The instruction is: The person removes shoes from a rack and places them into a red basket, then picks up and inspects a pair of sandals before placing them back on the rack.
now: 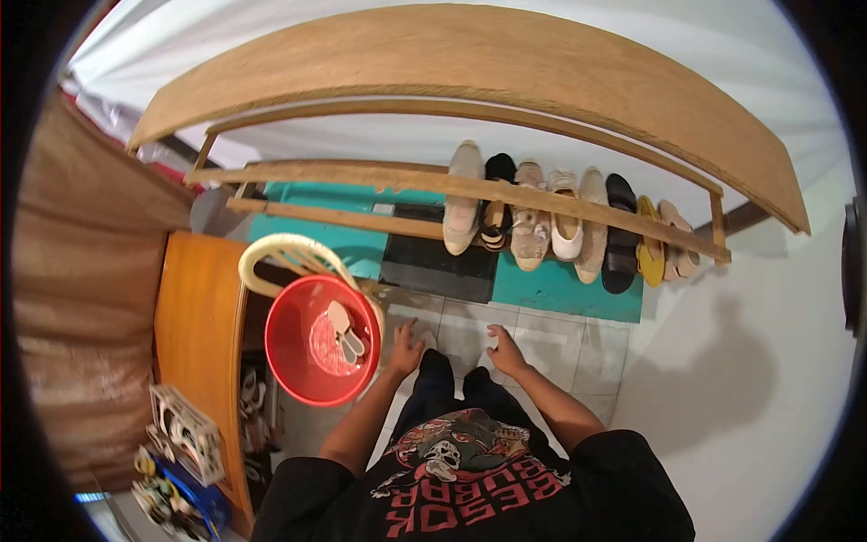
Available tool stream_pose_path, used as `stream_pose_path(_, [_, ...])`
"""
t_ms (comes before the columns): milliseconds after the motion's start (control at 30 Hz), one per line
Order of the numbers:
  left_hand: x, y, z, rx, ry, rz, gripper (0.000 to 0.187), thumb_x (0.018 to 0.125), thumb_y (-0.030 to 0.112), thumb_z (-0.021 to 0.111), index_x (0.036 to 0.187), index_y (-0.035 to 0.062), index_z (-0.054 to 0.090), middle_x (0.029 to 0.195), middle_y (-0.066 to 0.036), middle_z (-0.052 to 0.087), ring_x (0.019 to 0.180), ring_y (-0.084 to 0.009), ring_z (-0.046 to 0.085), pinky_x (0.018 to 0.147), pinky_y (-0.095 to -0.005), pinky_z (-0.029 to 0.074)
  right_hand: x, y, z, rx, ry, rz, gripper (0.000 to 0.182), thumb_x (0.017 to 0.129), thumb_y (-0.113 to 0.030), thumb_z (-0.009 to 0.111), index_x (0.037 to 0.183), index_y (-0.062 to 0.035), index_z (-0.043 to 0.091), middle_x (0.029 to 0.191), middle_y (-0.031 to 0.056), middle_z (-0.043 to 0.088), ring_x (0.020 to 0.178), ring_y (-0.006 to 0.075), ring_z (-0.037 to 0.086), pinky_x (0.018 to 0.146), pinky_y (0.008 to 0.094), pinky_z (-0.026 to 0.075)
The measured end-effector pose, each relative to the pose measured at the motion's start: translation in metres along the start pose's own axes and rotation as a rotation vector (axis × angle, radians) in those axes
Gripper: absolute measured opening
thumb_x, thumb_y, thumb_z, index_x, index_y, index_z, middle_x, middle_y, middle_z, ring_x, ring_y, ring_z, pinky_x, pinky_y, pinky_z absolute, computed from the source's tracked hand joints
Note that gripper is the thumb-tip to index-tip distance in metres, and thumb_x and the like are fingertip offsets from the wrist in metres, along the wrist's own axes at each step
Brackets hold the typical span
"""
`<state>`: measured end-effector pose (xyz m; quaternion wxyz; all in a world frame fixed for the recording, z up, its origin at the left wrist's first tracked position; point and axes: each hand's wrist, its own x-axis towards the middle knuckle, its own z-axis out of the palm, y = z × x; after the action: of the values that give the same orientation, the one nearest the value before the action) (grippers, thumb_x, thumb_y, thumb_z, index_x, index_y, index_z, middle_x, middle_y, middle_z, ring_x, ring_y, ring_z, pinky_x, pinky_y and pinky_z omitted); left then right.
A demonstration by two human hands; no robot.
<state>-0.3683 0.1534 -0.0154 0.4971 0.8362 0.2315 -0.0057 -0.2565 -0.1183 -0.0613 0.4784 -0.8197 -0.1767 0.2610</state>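
My left hand point(405, 350) hangs in front of me with its fingers apart and holds nothing. Just left of it is a red bucket point(282, 352), with pale slipper-like items point(344, 331) lying inside. My right hand point(506, 350) also hangs with fingers apart, over the tiled floor point(546, 339). Ahead of both hands stands a wooden rack point(578, 217) with a row of footwear. On it are beige shoes point(464, 199), black strappy sandals point(495, 223), a white shoe point(567, 237), black slides point(619, 230) and yellow footwear point(649, 253).
A cream plastic chair point(256, 259) stands at the bucket. Left of it is an orange wooden cabinet point(199, 316) with shoes on its shelves. A brown curtain point(86, 271) hangs at far left, and a white wall point(768, 352) bounds the right. A wide board point(452, 54) tops the rack.
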Motion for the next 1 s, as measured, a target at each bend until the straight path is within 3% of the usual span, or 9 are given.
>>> stream_pose_path(200, [-0.129, -0.128, 0.015, -0.209, 0.042, -0.434, 0.058, 0.085, 0.011, 0.06, 0.139, 0.0017, 0.042, 0.124, -0.022, 0.053, 0.111, -0.0315, 0.057, 0.094, -0.0388, 0.048, -0.036, 0.005, 0.036, -0.218, -0.412, -0.015, 0.064, 0.08, -0.009, 0.068, 0.135, -0.0026, 0.036, 0.127, 0.0251, 0.052, 0.121, 0.038, 0.051, 0.103, 0.0418, 0.041])
stream_pose_path(333, [-0.212, -0.163, 0.009, -0.28, 0.109, -0.678, 0.056, 0.088, 0.016, 0.059, 0.14, 0.0026, 0.043, 0.111, -0.017, 0.062, 0.095, -0.0225, 0.059, 0.087, -0.0357, 0.049, -0.04, -0.005, 0.065, -0.274, -0.678, 0.038, 0.058, 0.082, -0.012, 0.068, 0.133, -0.0025, 0.041, 0.124, 0.0229, 0.057, 0.115, 0.0364, 0.056, 0.1, 0.0414, 0.044])
stream_pose_path(400, [-0.242, -0.174, 0.005, -0.361, 0.133, -0.74, 0.057, 0.085, 0.016, 0.059, 0.138, -0.001, 0.045, 0.113, -0.022, 0.063, 0.106, -0.0316, 0.061, 0.093, -0.0384, 0.048, -0.037, -0.004, 0.081, -0.333, -0.767, 0.083, 0.054, 0.083, -0.014, 0.068, 0.131, -0.0026, 0.046, 0.12, 0.0215, 0.06, 0.112, 0.0354, 0.058, 0.097, 0.0414, 0.046])
stream_pose_path(500, [-0.283, -0.198, 0.004, -0.288, 0.042, -0.768, 0.057, 0.085, 0.018, 0.06, 0.137, -0.0014, 0.045, 0.12, -0.026, 0.061, 0.11, -0.0344, 0.061, 0.095, -0.0398, 0.048, -0.028, 0.051, 0.109, -0.28, -0.748, 0.136, 0.042, 0.08, -0.017, 0.07, 0.118, -0.0032, 0.058, 0.096, 0.0153, 0.068, 0.093, 0.0285, 0.066, 0.083, 0.0381, 0.052])
stream_pose_path(600, [-0.311, -0.214, -0.001, -0.337, 0.034, -0.792, 0.057, 0.086, 0.019, 0.06, 0.137, -0.0014, 0.045, 0.117, -0.026, 0.063, 0.107, -0.0345, 0.062, 0.093, -0.0391, 0.049, -0.03, 0.049, 0.114, -0.433, -0.715, 0.211, 0.047, 0.078, -0.016, 0.071, 0.12, -0.0029, 0.055, 0.091, 0.014, 0.068, 0.088, 0.0271, 0.066, 0.081, 0.0366, 0.051])
stream_pose_path(700, [-0.344, -0.22, -0.013, -0.398, 0.073, -0.742, 0.051, 0.089, 0.019, 0.06, 0.135, -0.0007, 0.048, 0.114, -0.025, 0.064, 0.102, -0.0277, 0.064, 0.089, -0.0381, 0.05, -0.048, 0.046, 0.129, -0.445, -0.542, 0.207, 0.046, 0.079, -0.008, 0.067, 0.121, -0.003, 0.05, 0.079, 0.0115, 0.064, 0.063, 0.0221, 0.063, 0.062, 0.0346, 0.051])
stream_pose_path(800, [-0.376, -0.242, -0.033, -0.394, 0.047, -0.695, 0.048, 0.09, 0.02, 0.059, 0.133, 0.0015, 0.05, 0.114, -0.023, 0.065, 0.103, -0.0269, 0.063, 0.09, -0.0379, 0.05, -0.073, 0.055, 0.168, -0.348, -0.385, 0.296, 0.049, 0.079, -0.008, 0.068, 0.124, -0.0024, 0.048, 0.076, 0.0101, 0.064, 0.063, 0.0181, 0.062, 0.06, 0.0297, 0.05])
stream_pose_path(900, [-0.413, -0.269, -0.05, -0.334, 0.119, -0.645, 0.045, 0.09, 0.02, 0.058, 0.132, 0.0036, 0.052, 0.112, -0.02, 0.066, 0.102, -0.0271, 0.063, 0.09, -0.0375, 0.049, -0.112, 0.044, 0.21, -0.141, -0.417, 0.293, 0.046, 0.079, -0.009, 0.068, 0.121, -0.0021, 0.05, 0.077, 0.0085, 0.063, 0.063, 0.0154, 0.061, 0.058, 0.0267, 0.049])
stream_pose_path(1000, [-0.449, -0.296, -0.074, -0.359, 0.202, -0.693, 0.044, 0.089, 0.017, 0.059, 0.131, 0.0041, 0.052, 0.108, -0.019, 0.067, 0.101, -0.0272, 0.063, 0.089, -0.037, 0.05, -0.129, 0.035, 0.254, -0.318, -0.556, 0.204, 0.039, 0.079, -0.008, 0.068, 0.115, -0.0015, 0.055, 0.083, 0.0075, 0.064, 0.068, 0.015, 0.061, 0.064, 0.0272, 0.05])
